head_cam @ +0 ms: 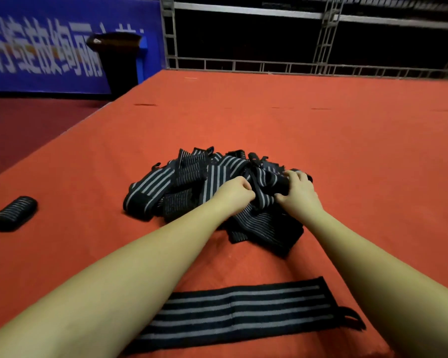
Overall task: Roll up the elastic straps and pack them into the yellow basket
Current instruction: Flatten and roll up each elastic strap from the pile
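— Which step is in hand?

— A strap is being picked out of the tangled pile of elastic straps (207,187), which is heaped near the middle of the orange counter (347,151). The left hand (237,193) is curled, its fingers closed on striped fabric at the near side of the heap. The right hand (296,193) is curled as well, and a dark fold at the heap's right side is gripped by it. The two hands are set close together over the same bundle.

— What is already done?

— One rolled strap (13,212) is lying near the left edge of the counter, well apart from the heap. One flat strap (241,313) is spread along the near edge, between the forearms, with a loop at its right end. Most of the task is judged to be left.

— And the yellow basket?

— It is not seen anywhere in view, so its place cannot be told.

— What is called for next?

— A single strap is probably to be freed from the heap without its neighbours being dragged along, since the loops and folds are interlaced. It would then have to be laid flat and rolled tightly from one end.
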`<act>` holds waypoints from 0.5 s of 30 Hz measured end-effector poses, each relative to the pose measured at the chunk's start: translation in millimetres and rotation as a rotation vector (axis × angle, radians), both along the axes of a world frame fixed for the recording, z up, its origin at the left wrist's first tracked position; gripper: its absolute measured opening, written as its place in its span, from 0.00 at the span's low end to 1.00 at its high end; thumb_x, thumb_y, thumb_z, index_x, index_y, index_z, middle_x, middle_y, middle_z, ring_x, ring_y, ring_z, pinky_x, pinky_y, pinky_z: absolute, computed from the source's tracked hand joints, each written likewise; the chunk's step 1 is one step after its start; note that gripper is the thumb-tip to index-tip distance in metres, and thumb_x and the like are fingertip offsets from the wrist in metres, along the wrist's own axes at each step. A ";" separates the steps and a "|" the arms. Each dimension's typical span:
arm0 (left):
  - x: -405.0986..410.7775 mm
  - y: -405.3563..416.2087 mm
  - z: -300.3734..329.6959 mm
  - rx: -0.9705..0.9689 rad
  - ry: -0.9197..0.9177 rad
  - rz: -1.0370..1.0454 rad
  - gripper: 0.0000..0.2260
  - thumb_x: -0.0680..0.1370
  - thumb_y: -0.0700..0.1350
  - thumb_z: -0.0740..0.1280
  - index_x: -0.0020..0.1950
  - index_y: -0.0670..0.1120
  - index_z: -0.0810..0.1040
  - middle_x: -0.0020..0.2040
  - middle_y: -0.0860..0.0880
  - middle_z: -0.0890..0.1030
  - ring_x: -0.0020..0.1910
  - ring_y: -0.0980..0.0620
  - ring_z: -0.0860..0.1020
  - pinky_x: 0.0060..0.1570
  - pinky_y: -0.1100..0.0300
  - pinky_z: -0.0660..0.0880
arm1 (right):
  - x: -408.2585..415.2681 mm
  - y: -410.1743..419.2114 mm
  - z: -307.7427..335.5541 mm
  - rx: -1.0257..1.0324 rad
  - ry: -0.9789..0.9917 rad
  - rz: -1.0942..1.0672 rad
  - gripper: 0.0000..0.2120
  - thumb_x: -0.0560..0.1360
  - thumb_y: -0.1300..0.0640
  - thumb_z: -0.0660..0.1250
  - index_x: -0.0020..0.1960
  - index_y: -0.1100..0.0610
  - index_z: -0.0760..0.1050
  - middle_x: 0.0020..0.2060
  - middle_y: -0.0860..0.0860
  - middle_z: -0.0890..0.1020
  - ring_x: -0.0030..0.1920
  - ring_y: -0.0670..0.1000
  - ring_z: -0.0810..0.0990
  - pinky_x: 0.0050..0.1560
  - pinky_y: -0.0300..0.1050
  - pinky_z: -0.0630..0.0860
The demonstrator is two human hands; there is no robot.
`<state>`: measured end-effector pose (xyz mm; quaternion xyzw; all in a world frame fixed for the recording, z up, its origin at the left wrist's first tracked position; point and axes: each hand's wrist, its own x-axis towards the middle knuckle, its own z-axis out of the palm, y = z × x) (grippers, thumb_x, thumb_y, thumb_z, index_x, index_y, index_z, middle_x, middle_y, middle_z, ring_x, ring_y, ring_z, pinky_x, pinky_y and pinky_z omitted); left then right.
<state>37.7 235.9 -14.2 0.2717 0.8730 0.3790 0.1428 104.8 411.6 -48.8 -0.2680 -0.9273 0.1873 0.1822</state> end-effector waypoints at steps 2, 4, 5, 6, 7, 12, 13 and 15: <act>-9.9 18.4 -0.8 -0.052 0.023 -0.006 0.16 0.78 0.46 0.64 0.65 0.47 0.71 0.56 0.47 0.78 0.44 0.48 0.77 0.41 0.54 0.73 | -10.6 13.4 2.7 0.023 -0.063 0.041 0.35 0.72 0.52 0.70 0.75 0.50 0.61 0.71 0.54 0.65 0.69 0.60 0.67 0.63 0.61 0.72; -17.7 33.5 -2.9 -0.072 0.005 -0.005 0.22 0.78 0.46 0.66 0.70 0.44 0.66 0.58 0.47 0.76 0.43 0.49 0.77 0.39 0.55 0.72 | -18.7 23.4 2.0 0.136 -0.141 0.149 0.38 0.73 0.52 0.70 0.77 0.48 0.56 0.74 0.53 0.61 0.70 0.60 0.67 0.61 0.61 0.74; -20.2 39.7 -4.4 -0.079 -0.016 0.003 0.23 0.78 0.47 0.66 0.71 0.44 0.65 0.58 0.46 0.76 0.42 0.50 0.76 0.37 0.57 0.71 | -22.3 27.4 0.6 0.207 -0.169 0.207 0.39 0.73 0.53 0.70 0.78 0.47 0.54 0.74 0.53 0.60 0.69 0.61 0.68 0.58 0.59 0.76; -21.5 45.1 -6.6 -0.078 -0.052 0.023 0.25 0.78 0.48 0.67 0.72 0.43 0.64 0.57 0.46 0.76 0.42 0.50 0.75 0.36 0.57 0.70 | -25.0 30.4 -0.6 0.269 -0.196 0.252 0.39 0.74 0.54 0.69 0.79 0.47 0.53 0.74 0.54 0.60 0.67 0.60 0.70 0.56 0.58 0.77; -22.3 50.2 -9.7 -0.066 -0.108 0.055 0.27 0.78 0.48 0.68 0.73 0.43 0.62 0.57 0.45 0.77 0.43 0.50 0.75 0.37 0.57 0.70 | -26.9 32.2 -1.3 0.313 -0.222 0.279 0.38 0.74 0.54 0.69 0.79 0.47 0.53 0.74 0.54 0.62 0.65 0.60 0.73 0.53 0.56 0.78; -23.7 65.9 -31.1 0.070 -0.375 0.226 0.28 0.76 0.49 0.72 0.69 0.37 0.67 0.46 0.43 0.81 0.40 0.47 0.80 0.33 0.59 0.71 | -25.3 32.6 -8.9 0.394 -0.194 0.307 0.23 0.77 0.56 0.64 0.72 0.50 0.66 0.65 0.54 0.71 0.60 0.59 0.76 0.51 0.54 0.76; -24.4 66.5 -33.7 0.098 -0.389 0.220 0.23 0.76 0.48 0.72 0.67 0.38 0.72 0.51 0.40 0.82 0.47 0.45 0.81 0.35 0.59 0.71 | -22.6 31.5 -10.3 0.367 -0.171 0.312 0.21 0.78 0.57 0.64 0.70 0.50 0.68 0.63 0.53 0.72 0.59 0.58 0.76 0.50 0.53 0.76; -24.0 65.1 -33.2 0.160 -0.410 0.200 0.15 0.77 0.43 0.69 0.64 0.42 0.76 0.56 0.40 0.81 0.55 0.43 0.80 0.42 0.58 0.71 | -16.5 30.8 -11.6 0.287 -0.115 0.307 0.18 0.78 0.57 0.64 0.68 0.50 0.71 0.62 0.52 0.73 0.57 0.57 0.77 0.49 0.51 0.75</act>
